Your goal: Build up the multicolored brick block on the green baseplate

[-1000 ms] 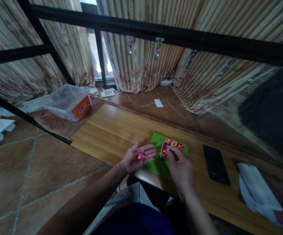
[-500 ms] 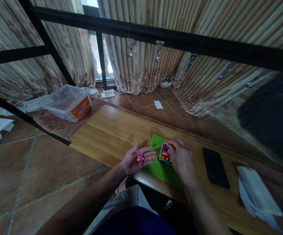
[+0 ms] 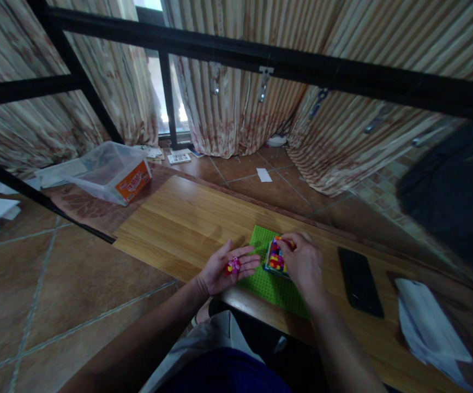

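A green studded baseplate (image 3: 269,284) lies on the wooden table (image 3: 187,218) near its front edge. A block of many-coloured small bricks (image 3: 276,257) stands on the plate. My right hand (image 3: 301,262) rests on top of this block, its fingertips pinched at the far upper edge. My left hand (image 3: 226,267) lies palm up just left of the plate, fingers spread, with a few loose red, pink and yellow bricks (image 3: 233,266) in the palm.
A black phone (image 3: 359,281) lies right of the plate, and a white crumpled cloth or paper (image 3: 428,316) further right. A clear plastic box with an orange label (image 3: 111,170) sits at the back left. Black metal bars (image 3: 261,52) cross overhead.
My right hand has moved from the near side of the brick block onto its top and far edge. My left hand has stayed palm up with the loose bricks.
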Demonstrator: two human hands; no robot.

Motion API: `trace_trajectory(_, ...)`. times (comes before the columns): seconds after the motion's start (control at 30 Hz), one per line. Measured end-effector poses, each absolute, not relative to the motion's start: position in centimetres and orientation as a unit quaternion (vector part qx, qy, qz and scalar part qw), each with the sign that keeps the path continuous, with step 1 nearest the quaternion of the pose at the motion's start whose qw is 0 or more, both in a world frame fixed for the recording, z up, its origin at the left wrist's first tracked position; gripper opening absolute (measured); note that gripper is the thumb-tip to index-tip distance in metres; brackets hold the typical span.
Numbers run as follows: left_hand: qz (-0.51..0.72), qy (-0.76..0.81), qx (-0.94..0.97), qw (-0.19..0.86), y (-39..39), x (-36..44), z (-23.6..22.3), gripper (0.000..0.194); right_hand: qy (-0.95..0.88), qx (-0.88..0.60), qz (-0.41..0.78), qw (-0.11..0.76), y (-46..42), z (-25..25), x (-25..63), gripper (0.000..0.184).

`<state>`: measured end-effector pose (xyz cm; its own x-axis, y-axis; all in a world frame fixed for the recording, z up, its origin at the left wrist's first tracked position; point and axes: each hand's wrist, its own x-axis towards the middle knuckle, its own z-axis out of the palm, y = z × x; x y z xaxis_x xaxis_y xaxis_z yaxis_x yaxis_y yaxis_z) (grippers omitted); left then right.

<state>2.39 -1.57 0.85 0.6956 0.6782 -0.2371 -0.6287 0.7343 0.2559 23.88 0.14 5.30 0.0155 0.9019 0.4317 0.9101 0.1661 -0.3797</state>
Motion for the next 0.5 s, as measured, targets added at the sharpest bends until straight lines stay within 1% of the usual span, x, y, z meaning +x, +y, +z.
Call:
trace_trajectory(0.23, 0.362, 0.154, 0.080, 0.916, -1.6, 2.4, 0.9, 0.057, -0.713, -0.616, -0.050, 0.332, -0.2, 4.0, 24.0, 0.029)
trace_trajectory(0.37, 0.360, 0.163, 0.079, 0.915, -1.6, 2.4, 1.0, 0.057, -0.722, -0.608, -0.094, 0.318, -0.6, 3.7, 23.8, 0.029)
trace_trajectory(0.5, 0.362, 0.160, 0.078, 0.915, -1.7, 2.4, 1.1, 0.056, -0.726, -0.608, -0.109, 0.304, -1.1, 4.0, 23.6, 0.029)
